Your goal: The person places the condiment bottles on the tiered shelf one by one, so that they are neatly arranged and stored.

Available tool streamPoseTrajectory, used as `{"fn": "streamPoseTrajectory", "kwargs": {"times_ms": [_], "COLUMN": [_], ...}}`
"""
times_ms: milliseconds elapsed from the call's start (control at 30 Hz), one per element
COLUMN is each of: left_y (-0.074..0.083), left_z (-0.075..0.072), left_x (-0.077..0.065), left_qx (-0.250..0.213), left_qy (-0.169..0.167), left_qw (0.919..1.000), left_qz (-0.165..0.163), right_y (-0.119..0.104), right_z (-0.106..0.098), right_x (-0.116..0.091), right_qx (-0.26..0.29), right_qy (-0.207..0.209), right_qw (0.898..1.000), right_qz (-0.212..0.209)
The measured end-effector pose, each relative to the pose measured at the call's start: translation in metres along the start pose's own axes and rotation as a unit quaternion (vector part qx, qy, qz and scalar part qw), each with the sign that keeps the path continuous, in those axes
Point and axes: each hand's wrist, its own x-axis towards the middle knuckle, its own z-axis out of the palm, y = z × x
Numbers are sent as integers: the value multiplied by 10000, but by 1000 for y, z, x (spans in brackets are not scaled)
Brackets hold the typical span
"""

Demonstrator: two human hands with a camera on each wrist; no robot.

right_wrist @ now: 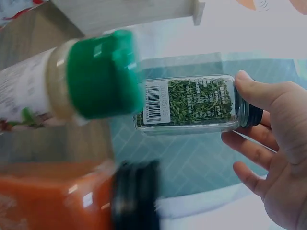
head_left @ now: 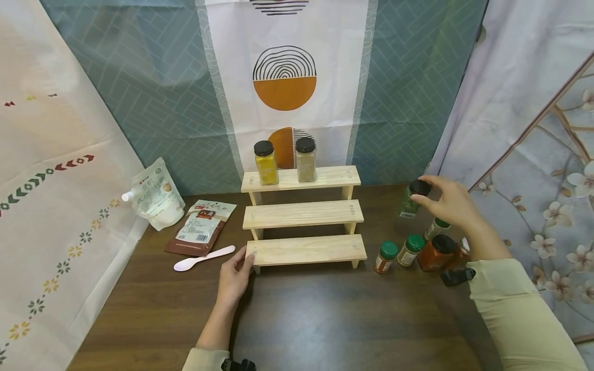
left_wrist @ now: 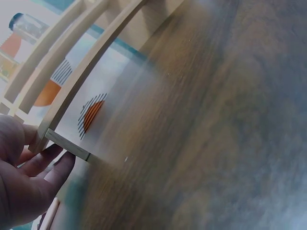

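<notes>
My right hand (head_left: 447,201) grips the black lid of a glass jar of dried green herbs (head_left: 408,205) at the right of the table. In the right wrist view, the herb jar (right_wrist: 192,103) shows a barcode label, with thumb and fingers round its neck and lid. My left hand (head_left: 233,275) holds the left end of the lowest step of a three-step wooden rack (head_left: 306,250). In the left wrist view, the left hand (left_wrist: 29,177) has its thumb at the board and its fingertips against the end support. A yellow spice jar (head_left: 266,167) and a beige spice jar (head_left: 306,162) stand on the top step.
Right of the rack stand green-lidded jars (head_left: 385,257) (head_left: 411,250), with another (head_left: 437,228) behind. An orange-red jar with a black lid (head_left: 435,253) is near my right wrist. At left are a white spoon (head_left: 204,257), a brown packet (head_left: 200,229) and a spouted pouch (head_left: 158,196).
</notes>
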Motion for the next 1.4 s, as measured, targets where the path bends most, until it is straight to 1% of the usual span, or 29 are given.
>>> {"fn": "streamPoseTrajectory", "kwargs": {"times_ms": [67, 167, 333, 500, 633, 800, 1067, 1200, 1400], "left_y": [0, 0, -3, -3, -2, -2, -2, -2, -1], "left_z": [1, 2, 2, 0, -1, -1, -1, -1, 0], "left_x": [0, 0, 0, -1, -1, -1, -2, -3, -2], "left_qx": [-2, 19, 36, 16, -14, -5, -69, -35, -63], "left_qy": [24, 68, 118, 102, 105, 81, -25, 0, 63], "left_qw": [10000, 10000, 9998, 9998, 9999, 9998, 9999, 10000, 9999], "left_qz": [-17, 59, 124, 157, 131, 158, 102, 56, 130], "right_y": [-5, -12, -28, -49, -66, -82, -100, -110, -120], "right_z": [-3, -7, -14, -18, -19, -18, -15, -12, 2], "right_x": [4, 12, 23, 37, 48, 62, 77, 87, 106], "right_qx": [54, 107, 50, 25, 47, 86, 274, 410, 569], "right_qy": [6, -5, -74, -68, -3, 78, 252, 228, 136], "right_qw": [10000, 9999, 9999, 10000, 9999, 9994, 9975, 9965, 9954], "right_qz": [-3, 28, 71, 25, -102, -339, -599, -686, -756]}}
